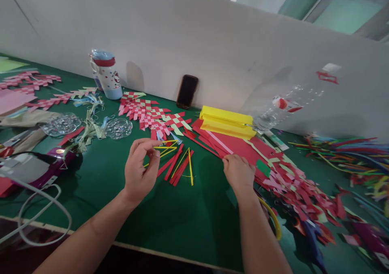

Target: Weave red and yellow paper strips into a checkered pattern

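Observation:
My left hand [141,168] hovers over the green table, fingers curled, with a gap between thumb and index finger and nothing visible in it. Just beyond it lie thin yellow folded strips [191,166] and several short red paper strips [182,168]. My right hand [239,173] is closed at the near edge of the red paper [243,146], where a long red paper strip [206,145] runs to its fingers; the fingertips are partly hidden. A pink strip [220,143] ends beside the knuckles. Woven red, pink and pale green paper pieces [148,114] lie behind.
A folded yellow paper [226,122] sits behind the red sheet. Along the wall stand a phone [187,90], a cup [109,77] and a clear plastic bottle [285,101]. Glue gun [39,168] and white cable [45,201] are left; paper scraps [298,189] and scissors [273,217] right.

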A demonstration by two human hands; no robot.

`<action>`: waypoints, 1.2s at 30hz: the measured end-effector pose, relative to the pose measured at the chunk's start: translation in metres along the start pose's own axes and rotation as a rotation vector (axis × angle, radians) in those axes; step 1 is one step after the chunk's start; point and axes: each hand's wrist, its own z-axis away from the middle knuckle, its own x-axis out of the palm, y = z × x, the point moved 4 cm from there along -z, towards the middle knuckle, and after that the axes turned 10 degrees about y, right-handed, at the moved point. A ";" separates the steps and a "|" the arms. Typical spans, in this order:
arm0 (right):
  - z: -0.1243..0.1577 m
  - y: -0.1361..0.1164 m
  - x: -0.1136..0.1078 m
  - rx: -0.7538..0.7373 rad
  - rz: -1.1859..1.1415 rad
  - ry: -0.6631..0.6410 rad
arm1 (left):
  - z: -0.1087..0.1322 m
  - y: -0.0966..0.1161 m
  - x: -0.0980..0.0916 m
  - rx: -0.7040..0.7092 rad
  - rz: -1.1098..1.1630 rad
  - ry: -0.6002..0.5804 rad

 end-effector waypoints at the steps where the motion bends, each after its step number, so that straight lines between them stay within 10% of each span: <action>1: 0.000 0.000 0.000 -0.008 0.000 0.005 | 0.000 0.001 0.000 0.004 0.017 0.004; 24: -0.014 0.037 -0.003 0.239 -0.316 0.309 | -0.009 -0.002 -0.007 0.101 -0.081 0.114; 31: -0.009 0.022 -0.025 0.095 -0.402 0.402 | 0.001 -0.035 0.018 0.150 -0.651 -0.415; 36: 0.014 -0.034 -0.035 -0.158 -0.522 0.156 | 0.008 -0.045 0.023 0.117 -0.709 -0.486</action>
